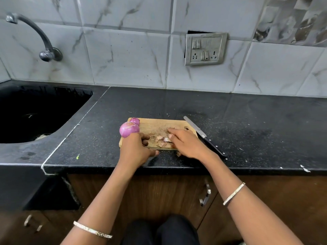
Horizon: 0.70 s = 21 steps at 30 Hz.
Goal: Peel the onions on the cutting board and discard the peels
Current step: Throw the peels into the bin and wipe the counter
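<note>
A wooden cutting board (155,123) lies on the black counter. Two peeled purple onions rest at its left end: a large one (129,129) at the near corner and a smaller one (135,120) behind it. Dry brown and white onion peels (160,139) lie heaped in the middle of the board. My right hand (185,143) lies flat over the peels, fingers stretched left and thumb touching a pale piece. My left hand (136,149) is cupped at the board's near left edge, just below the large onion, fingers curled toward the peels. Its palm is hidden.
A black-handled knife (203,136) lies on the counter along the board's right side, blade pointing away. A dark sink (35,112) with a tap (44,48) is at the left. Small peel scraps (178,153) lie by the counter's front edge. A switch panel (206,48) hangs on the tiled wall.
</note>
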Each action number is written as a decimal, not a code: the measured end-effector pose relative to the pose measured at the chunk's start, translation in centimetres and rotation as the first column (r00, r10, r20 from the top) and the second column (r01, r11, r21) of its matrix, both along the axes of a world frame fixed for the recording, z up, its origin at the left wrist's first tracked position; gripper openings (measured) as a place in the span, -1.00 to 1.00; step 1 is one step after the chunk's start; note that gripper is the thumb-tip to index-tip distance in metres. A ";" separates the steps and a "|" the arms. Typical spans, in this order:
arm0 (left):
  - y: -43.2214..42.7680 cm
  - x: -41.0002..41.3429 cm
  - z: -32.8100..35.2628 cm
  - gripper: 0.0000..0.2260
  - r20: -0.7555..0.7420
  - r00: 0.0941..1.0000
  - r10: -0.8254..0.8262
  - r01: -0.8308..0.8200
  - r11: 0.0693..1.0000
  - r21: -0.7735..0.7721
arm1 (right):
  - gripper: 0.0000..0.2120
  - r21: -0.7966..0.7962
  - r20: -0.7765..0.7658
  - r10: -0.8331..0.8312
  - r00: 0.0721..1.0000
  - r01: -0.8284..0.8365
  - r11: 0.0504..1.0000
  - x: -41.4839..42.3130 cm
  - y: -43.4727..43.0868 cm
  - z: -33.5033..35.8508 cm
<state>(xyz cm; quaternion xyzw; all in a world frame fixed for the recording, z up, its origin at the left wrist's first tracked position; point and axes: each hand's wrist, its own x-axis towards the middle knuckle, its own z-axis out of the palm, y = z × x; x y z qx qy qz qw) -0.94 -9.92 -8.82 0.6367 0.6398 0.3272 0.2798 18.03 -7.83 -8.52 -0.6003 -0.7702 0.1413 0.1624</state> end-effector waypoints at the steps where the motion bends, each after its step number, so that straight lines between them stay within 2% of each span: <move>1: 0.0 0.1 0.0 -0.44 -0.007 1.000 -0.007 0.007 1.000 0.002 | -0.60 0.003 -0.092 -0.006 0.996 0.006 1.000 0.3 -0.2 0.5; 4: 0.2 0.4 0.3 -0.40 -0.038 0.999 -0.029 0.029 1.000 0.000 | -0.65 0.088 -0.280 -0.101 0.955 0.131 0.988 2.2 -0.4 2.3; 6: 0.3 0.7 0.4 -0.36 -0.065 0.997 -0.038 0.038 0.999 0.000 | -0.64 0.165 -0.275 -0.203 0.940 0.254 0.953 3.6 0.0 3.2; 9: 0.5 1.1 0.5 -0.34 -0.082 0.996 -0.046 0.046 0.999 -0.004 | -0.64 0.125 -0.098 -0.293 0.951 0.304 0.944 4.9 1.2 3.3; 12: 0.6 1.4 0.7 -0.32 -0.108 0.993 -0.054 0.052 0.999 -0.014 | -0.65 -0.018 0.230 -0.243 0.942 0.254 0.967 4.8 1.7 3.0; 14: 0.8 1.5 0.8 -0.29 -0.139 0.988 -0.064 0.061 0.998 -0.026 | -0.57 -0.078 0.349 -0.215 0.912 0.257 0.963 4.5 1.7 2.8; 16: 0.9 1.5 1.0 -0.26 -0.165 0.984 -0.071 0.066 0.997 -0.037 | -0.55 -0.064 0.332 -0.233 0.914 0.268 0.961 4.4 2.0 2.8; 21: 1.2 1.6 1.0 -0.29 -0.201 0.977 -0.068 0.060 0.997 -0.045 | -0.87 0.025 0.166 -0.291 0.942 0.291 0.956 4.2 2.2 2.7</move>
